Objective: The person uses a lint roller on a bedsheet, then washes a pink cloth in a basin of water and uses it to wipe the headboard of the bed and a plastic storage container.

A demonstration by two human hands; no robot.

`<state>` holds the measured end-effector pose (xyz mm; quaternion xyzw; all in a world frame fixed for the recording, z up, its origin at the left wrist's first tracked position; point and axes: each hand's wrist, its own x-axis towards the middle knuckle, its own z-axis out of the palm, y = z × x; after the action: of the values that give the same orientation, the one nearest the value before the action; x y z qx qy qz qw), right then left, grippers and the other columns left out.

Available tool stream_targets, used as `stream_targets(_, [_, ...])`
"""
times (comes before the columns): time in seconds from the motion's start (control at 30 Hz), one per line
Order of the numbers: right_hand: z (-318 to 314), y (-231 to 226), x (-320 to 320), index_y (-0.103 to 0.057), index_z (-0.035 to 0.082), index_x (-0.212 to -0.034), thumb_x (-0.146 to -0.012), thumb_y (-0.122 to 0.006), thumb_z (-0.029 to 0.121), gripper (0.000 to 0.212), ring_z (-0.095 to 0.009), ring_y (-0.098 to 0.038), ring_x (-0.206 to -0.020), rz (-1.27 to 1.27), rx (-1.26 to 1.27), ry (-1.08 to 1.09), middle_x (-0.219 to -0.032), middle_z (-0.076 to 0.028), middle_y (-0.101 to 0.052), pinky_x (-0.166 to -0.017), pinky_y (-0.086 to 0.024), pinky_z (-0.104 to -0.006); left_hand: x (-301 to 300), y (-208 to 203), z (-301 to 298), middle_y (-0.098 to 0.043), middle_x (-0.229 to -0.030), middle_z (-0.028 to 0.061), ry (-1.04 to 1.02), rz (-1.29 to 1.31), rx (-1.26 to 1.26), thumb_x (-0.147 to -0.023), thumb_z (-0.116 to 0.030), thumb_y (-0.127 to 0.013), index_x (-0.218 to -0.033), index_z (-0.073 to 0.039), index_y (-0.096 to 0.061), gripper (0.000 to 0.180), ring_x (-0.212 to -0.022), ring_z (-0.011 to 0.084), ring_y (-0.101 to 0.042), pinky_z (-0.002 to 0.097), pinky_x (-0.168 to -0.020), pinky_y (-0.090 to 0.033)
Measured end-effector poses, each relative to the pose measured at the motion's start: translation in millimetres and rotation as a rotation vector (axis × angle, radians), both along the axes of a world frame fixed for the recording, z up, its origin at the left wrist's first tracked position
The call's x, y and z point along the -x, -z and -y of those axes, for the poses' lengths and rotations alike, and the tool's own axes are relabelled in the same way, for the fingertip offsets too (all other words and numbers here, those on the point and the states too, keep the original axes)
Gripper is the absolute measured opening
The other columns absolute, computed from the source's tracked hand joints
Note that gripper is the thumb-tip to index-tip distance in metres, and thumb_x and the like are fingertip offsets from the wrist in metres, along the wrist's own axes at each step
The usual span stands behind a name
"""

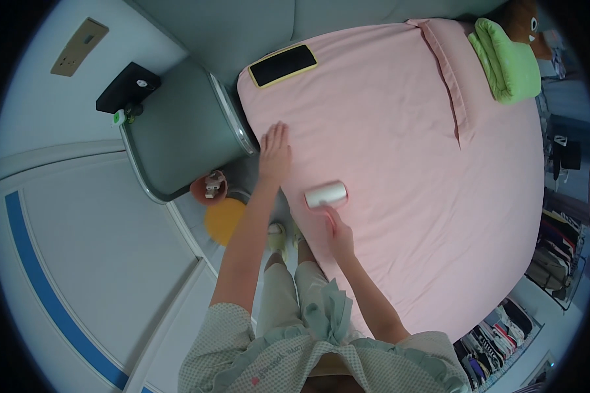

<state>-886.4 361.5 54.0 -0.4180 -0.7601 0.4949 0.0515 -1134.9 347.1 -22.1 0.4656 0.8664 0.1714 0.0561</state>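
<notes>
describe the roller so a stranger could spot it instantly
On the pink bed, look near its lower left edge for the right hand. It grips the roller, a white cylinder with a pinkish handle. Unlike the flat, yellow-edged phone, it is round and held.

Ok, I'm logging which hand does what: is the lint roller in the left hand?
No, the right hand holds the lint roller, while the left hand rests flat on the pink sheet.
</notes>
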Motion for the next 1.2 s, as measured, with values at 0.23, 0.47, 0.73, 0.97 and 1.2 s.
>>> stream_targets(0.23, [-102, 32, 173, -0.053, 0.014, -0.122, -0.094, -0.047, 0.019, 0.029, -0.039, -0.061, -0.088, -0.229, -0.145, 0.012, -0.101, -0.019, -0.063, -0.071, -0.050, -0.0431, 41, 23, -2, -0.031, -0.146, 0.0149, 0.057, -0.082, -0.010, -0.081, -0.017, -0.051, -0.139, 0.001, -0.032, 0.063, -0.137, 0.0272, -0.028, 0.0409, -0.113, -0.022])
stream_targets(0.47, [-120, 38, 188, -0.055, 0.016, -0.121, -0.092, -0.047, 0.019, 0.031, -0.039, -0.059, -0.097, -0.240, -0.102, 0.040, -0.109, -0.018, -0.061, -0.078, -0.049, -0.0437, 73, 5, -30, -0.036, -0.142, 0.0181, 0.223, -0.136, -0.005, -0.073, -0.009, -0.053, -0.134, 0.005, -0.037, 0.065, -0.132, 0.0307, -0.035, 0.0404, -0.110, -0.029])
stream_targets(0.73, [-22, 23, 62, -0.054, 0.016, -0.122, -0.092, -0.048, 0.018, 0.031, -0.038, -0.062, -0.087, 0.044, -0.070, 0.106, -0.105, -0.016, -0.063, -0.072, -0.050, -0.0449, 94, -23, -47, -0.042, -0.134, 0.0105, 0.220, 0.045, 0.085, -0.079, -0.008, -0.054, -0.132, -0.005, -0.042, 0.055, -0.124, 0.0285, -0.040, 0.0381, -0.098, -0.042])
stream_targets(0.97, [-96, 12, 165, -0.054, 0.020, -0.122, -0.092, -0.047, 0.019, 0.030, -0.039, -0.062, -0.082, -0.054, -0.096, 0.157, -0.101, -0.016, -0.064, -0.068, -0.049, -0.0464, 114, -18, -114, -0.059, -0.104, 0.0130, 0.188, 0.082, 0.161, -0.080, -0.016, -0.060, -0.111, -0.004, -0.056, 0.033, -0.092, 0.0283, -0.061, 0.0387, -0.074, -0.052])
stream_targets(1.2, [-90, 24, 134, -0.054, 0.014, -0.123, -0.090, -0.051, 0.018, 0.033, -0.038, -0.062, -0.082, -0.023, -0.164, 0.123, -0.101, -0.018, -0.064, -0.067, -0.050, -0.0447, 138, -13, -144, -0.066, -0.077, 0.0172, 0.100, 0.106, 0.141, -0.087, -0.029, -0.057, -0.078, -0.007, -0.067, 0.026, -0.074, 0.0358, -0.065, 0.0438, -0.066, -0.053])
